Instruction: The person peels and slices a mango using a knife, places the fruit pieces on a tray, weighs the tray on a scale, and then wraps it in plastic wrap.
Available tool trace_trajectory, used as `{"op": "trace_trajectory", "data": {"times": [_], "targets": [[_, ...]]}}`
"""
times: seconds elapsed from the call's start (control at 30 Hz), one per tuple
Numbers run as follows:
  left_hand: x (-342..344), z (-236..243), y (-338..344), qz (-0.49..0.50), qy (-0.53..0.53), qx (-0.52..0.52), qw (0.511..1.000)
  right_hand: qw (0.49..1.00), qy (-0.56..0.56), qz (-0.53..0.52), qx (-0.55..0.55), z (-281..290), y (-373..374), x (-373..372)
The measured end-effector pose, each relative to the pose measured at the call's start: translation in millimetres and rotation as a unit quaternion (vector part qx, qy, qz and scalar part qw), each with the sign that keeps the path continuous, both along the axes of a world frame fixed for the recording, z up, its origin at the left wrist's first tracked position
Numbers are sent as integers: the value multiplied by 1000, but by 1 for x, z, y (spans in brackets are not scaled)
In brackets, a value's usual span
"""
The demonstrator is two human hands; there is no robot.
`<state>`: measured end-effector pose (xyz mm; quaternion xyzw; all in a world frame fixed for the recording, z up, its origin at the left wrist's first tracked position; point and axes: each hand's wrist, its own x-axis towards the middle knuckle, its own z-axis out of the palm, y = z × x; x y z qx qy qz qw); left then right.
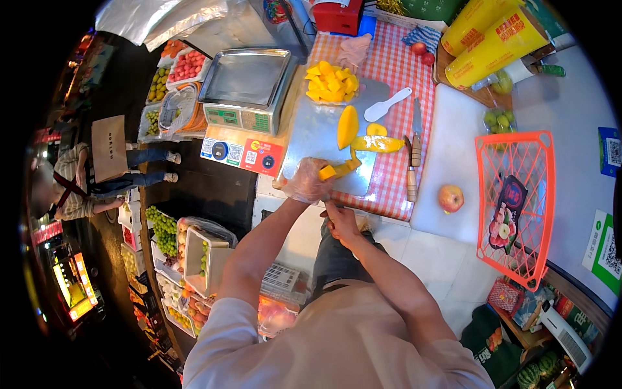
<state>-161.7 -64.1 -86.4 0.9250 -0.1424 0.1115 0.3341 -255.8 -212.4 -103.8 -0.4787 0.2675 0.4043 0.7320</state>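
My left hand (pixel 306 181), in a clear glove, is closed on yellow mango pieces (pixel 326 173) at the lower left of a metal board (pixel 304 129). My bare right hand (pixel 339 222) is just below it at the board's front edge, fingers curled; what they hold, if anything, is hard to make out. On the board are cut mango (pixel 347 127), a partly peeled piece (pixel 382 144), a pile of cubes (pixel 332 82) and a white peeler or spatula (pixel 382 107). Knives (pixel 416 129) lie at the board's right on the checked cloth (pixel 405 61).
A scale (pixel 246 78) stands left. Right are a white cutting board (pixel 440 104), an apple (pixel 451 198), a red plastic basket (pixel 547 188) and yellow rolls (pixel 495 52). Fruit boxes (pixel 201 259) line the left, where another person (pixel 71 175) stands in the aisle.
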Motion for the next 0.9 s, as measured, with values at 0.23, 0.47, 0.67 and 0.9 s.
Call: {"op": "trace_trajectory", "data": {"times": [0.23,0.47,0.67,0.9], "targets": [[11,7,-10,280,146,-172,933,1000,-1,23,-6,11,24,7],[37,77,39,118,238,-864,427,993,-119,-3,0,38,-18,12],[42,107,54,59,296,-842,447,959,-255,-13,-120,99,-24,53],[50,138,58,-17,419,-700,578,752,-549,82,-354,143,-38,106]]}}
